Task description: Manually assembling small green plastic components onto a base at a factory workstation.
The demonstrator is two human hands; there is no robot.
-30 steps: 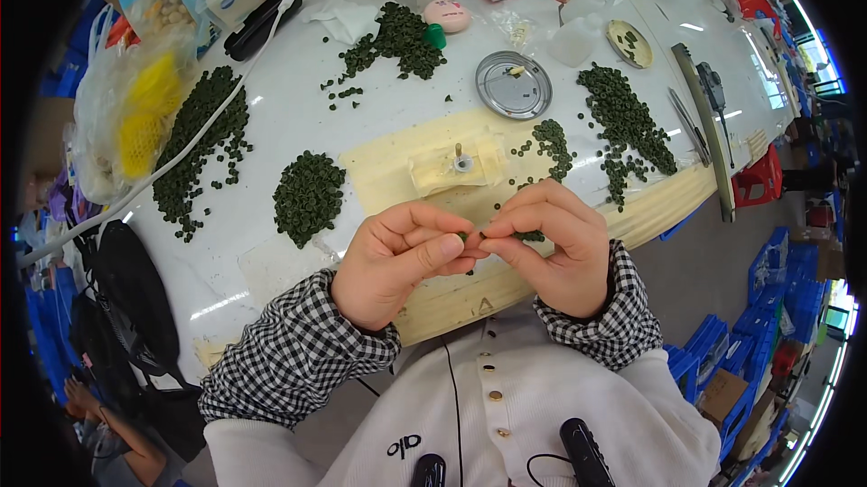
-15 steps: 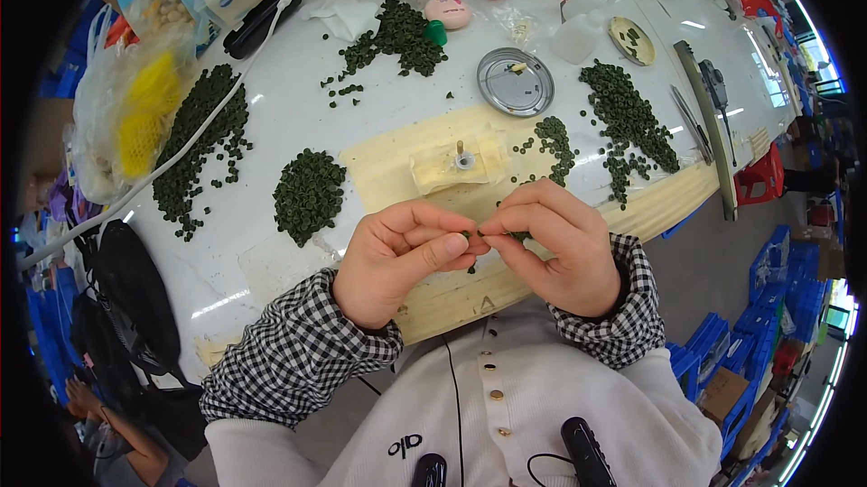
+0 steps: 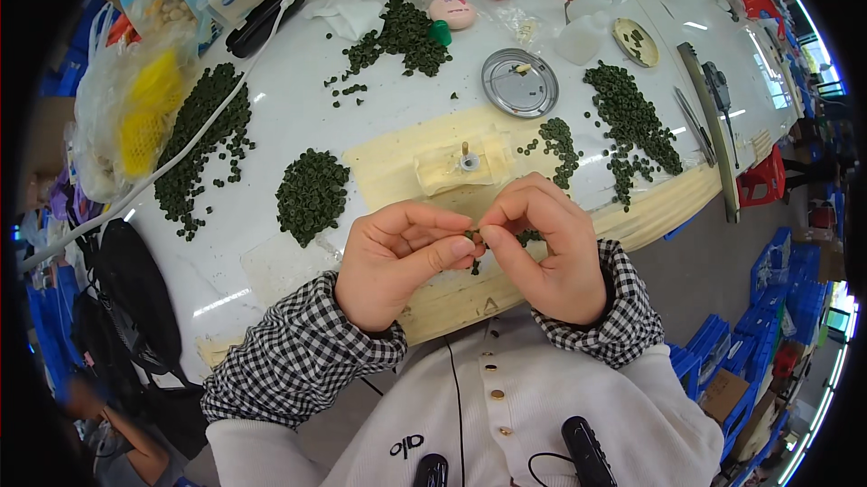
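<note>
My left hand (image 3: 395,261) and my right hand (image 3: 553,257) meet fingertip to fingertip above the table's near edge. Between the left thumb and fingers sits a small dark green part (image 3: 470,235), mostly covered. My right thumb and forefinger pinch together right against it; whatever they grip is hidden. Several loose dark green pieces (image 3: 528,236) lie under the hands. Just beyond, a block wrapped in clear film and yellowish tape (image 3: 442,173) carries a small upright pin in a metal ring (image 3: 468,162).
Heaps of dark green pieces lie left (image 3: 312,195), far left (image 3: 200,135), at the back (image 3: 411,36) and right (image 3: 623,112). A round metal lid (image 3: 519,83) stands behind the block. A white cable (image 3: 194,135) crosses the left side. Tweezers (image 3: 694,126) lie at the right edge.
My right hand has turned slightly and shifted a little left, its fingertips closing in on the left ones. My left hand has barely moved.
</note>
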